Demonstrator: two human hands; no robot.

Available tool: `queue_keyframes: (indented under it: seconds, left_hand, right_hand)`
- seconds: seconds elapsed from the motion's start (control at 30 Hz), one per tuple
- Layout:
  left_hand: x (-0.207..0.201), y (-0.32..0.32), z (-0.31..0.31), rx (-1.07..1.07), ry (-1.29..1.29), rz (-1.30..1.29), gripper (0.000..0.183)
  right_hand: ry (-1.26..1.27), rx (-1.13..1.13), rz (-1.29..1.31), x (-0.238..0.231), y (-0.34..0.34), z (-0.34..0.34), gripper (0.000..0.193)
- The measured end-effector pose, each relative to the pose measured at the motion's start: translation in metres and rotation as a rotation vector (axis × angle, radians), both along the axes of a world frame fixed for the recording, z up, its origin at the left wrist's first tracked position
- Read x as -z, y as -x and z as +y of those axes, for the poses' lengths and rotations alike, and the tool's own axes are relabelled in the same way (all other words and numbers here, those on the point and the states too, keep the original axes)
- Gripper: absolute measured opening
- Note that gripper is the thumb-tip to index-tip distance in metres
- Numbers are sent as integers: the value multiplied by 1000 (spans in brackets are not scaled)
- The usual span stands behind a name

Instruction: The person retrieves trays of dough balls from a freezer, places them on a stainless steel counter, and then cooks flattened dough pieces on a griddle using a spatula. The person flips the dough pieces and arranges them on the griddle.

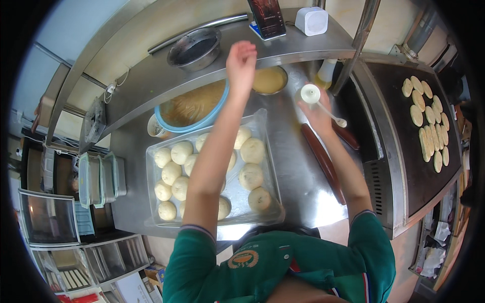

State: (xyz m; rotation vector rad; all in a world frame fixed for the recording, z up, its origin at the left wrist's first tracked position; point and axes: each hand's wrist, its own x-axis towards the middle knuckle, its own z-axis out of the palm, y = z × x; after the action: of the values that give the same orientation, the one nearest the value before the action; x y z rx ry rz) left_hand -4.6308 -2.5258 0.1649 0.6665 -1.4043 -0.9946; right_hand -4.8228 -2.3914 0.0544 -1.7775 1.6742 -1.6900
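Note:
My left hand (241, 64) is raised near the front edge of the upper shelf, its fingers loosely bent and nothing visible in them. Its forearm crosses above a plastic-lined tray (275, 177) of round dough balls (251, 176) and hides some of them. In my right hand (318, 115) is a bottle (310, 94) with a round white top and a long thin spout; its body is mostly hidden. Below the right forearm lies a long reddish-brown rolling pin (323, 164), with a second rolling pin (346, 136) on the other side.
Behind the tray stand a blue basin (162, 123) of brown filling and a bowl of yellow paste (268, 81). A metal bowl (196, 49), a phone (268, 19) and a white box (311, 21) occupy the shelf (146, 83). Flatbreads lie on the griddle (404, 156) at right.

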Motion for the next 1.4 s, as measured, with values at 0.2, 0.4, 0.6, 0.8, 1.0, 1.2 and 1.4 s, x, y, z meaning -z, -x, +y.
queue_keyframes:
  seconds: [0.2, 0.4, 0.6, 0.8, 1.0, 1.2, 1.4]
  left_hand:
    - [-29, 42, -55, -402, 125, -929, 98]
    - [-30, 52, -70, -415, 193, -991, 102]
    - [-27, 42, -81, -331, 169, -1018, 99]
    - [-15, 17, -43, -470, 422, -641, 73]
    - [62, -12, 80, 404, -619, 695, 51]
    - [120, -14, 147, 340, -881, 1078, 51]
    - [127, -16, 162, 331, -888, 1129, 51]
  right_hand:
    - [-24, -32, -62, -20, 5, 54, 60]
    - [-10, -91, -186, -24, 18, 63, 56]
    - [-37, -98, -81, -25, 22, 54, 53]
    - [-2, -5, 356, -61, 30, 50, 55]
    - [-44, -2, 917, -81, 3, 48, 56]
    - [-20, -80, 1118, -64, -26, 54, 44]
    - [-41, -80, 1129, -56, -23, 70, 41]
